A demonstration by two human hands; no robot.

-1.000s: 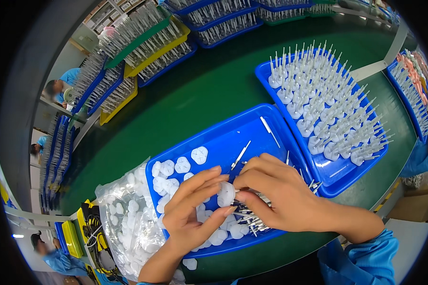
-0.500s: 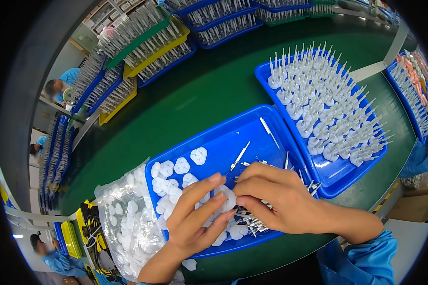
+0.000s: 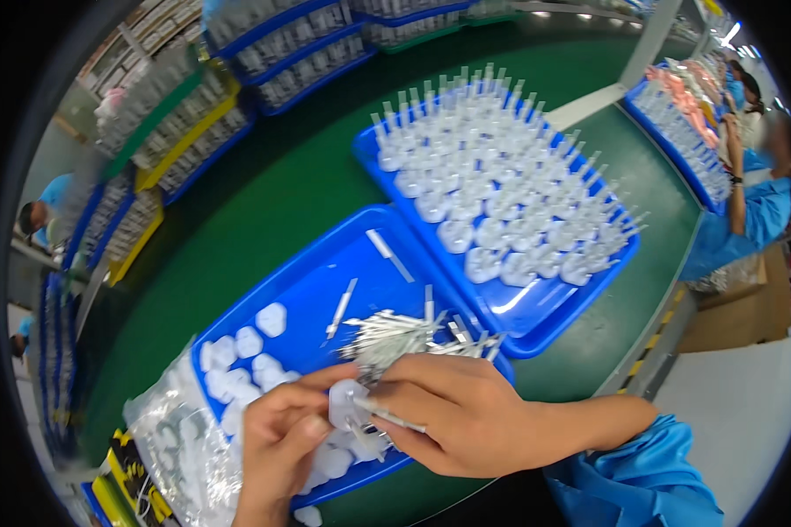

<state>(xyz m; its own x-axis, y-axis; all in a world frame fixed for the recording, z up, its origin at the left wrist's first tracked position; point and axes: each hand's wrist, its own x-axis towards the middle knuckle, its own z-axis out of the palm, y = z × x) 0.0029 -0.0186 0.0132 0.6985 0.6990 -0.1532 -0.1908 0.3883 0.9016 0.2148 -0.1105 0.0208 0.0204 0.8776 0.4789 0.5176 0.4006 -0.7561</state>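
A translucent white plastic disc (image 3: 346, 400) is pinched at its edge by my left hand (image 3: 281, 430), whose fingers are closed. From the right, my right hand (image 3: 466, 417) grips a thin pale rod (image 3: 395, 416), one end meeting the disc; whether it is seated there I cannot tell. Both hands are over the near part of a blue tray (image 3: 299, 272). Loose white discs (image 3: 271, 320) lie at the tray's left, some hidden under my left hand. A heap of thin rods (image 3: 387, 334) lies just beyond my right hand.
A second blue tray (image 3: 536, 329) holds many discs with upright rods, touching the first tray. A clear bag (image 3: 180, 439) of white discs sits at left. Stacked filled trays (image 3: 185, 127) line the far left of the green table (image 3: 272, 176). A co-worker (image 3: 747, 215) is at right.
The view has swung right, so the trays appear farther left. My right hand now shows a rod against the disc, which my left hand still holds.
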